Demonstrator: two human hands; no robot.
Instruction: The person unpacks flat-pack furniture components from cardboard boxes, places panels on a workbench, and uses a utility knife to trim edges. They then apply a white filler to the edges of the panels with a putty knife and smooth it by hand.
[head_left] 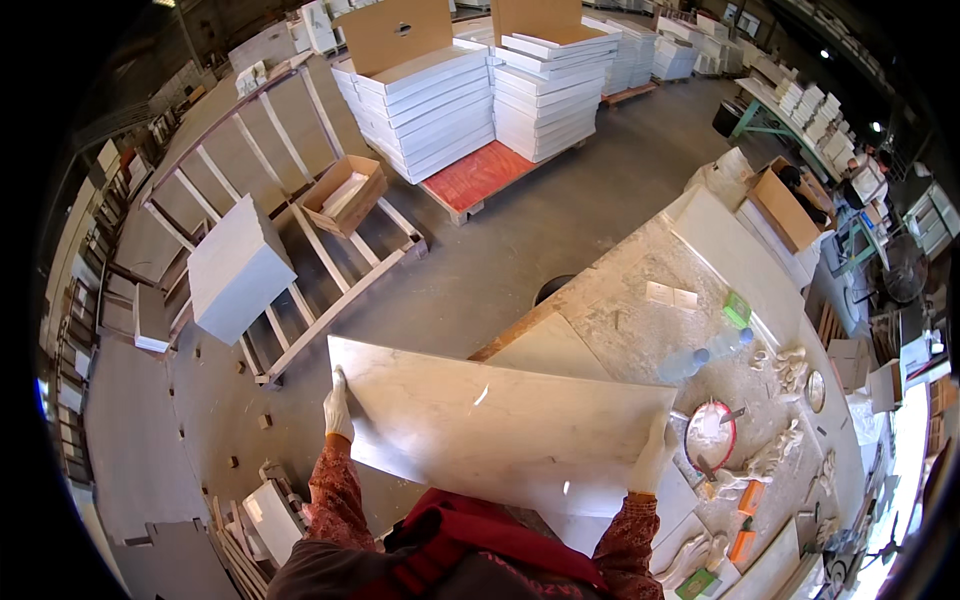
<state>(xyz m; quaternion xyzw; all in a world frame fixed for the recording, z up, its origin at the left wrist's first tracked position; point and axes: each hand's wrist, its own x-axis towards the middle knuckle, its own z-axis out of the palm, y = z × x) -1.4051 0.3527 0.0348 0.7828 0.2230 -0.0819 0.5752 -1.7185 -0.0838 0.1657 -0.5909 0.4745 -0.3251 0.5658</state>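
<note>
A long, pale marble slab [490,425] with faint grey veining is held in front of me, glossy side up, tilted across the near corner of the worktable. My left hand [338,408], in a white glove, grips its left short edge with the thumb on top. Around the right short edge my gloved right hand [652,458] is closed; the fingers beneath the slab are hidden. Just right of that hand, a red-rimmed bowl [711,450] of white paste sits on the table with scraper blades in it.
The dusty worktable [640,335] carries clear plastic bottles [683,364], a green box [737,309], orange boxes [742,546] and crumpled gloves [775,450]. Left stands a wooden rack [330,315] with stacked slabs [238,270] and an open carton [345,195]. White boxes fill a red-topped pallet [480,178] ahead.
</note>
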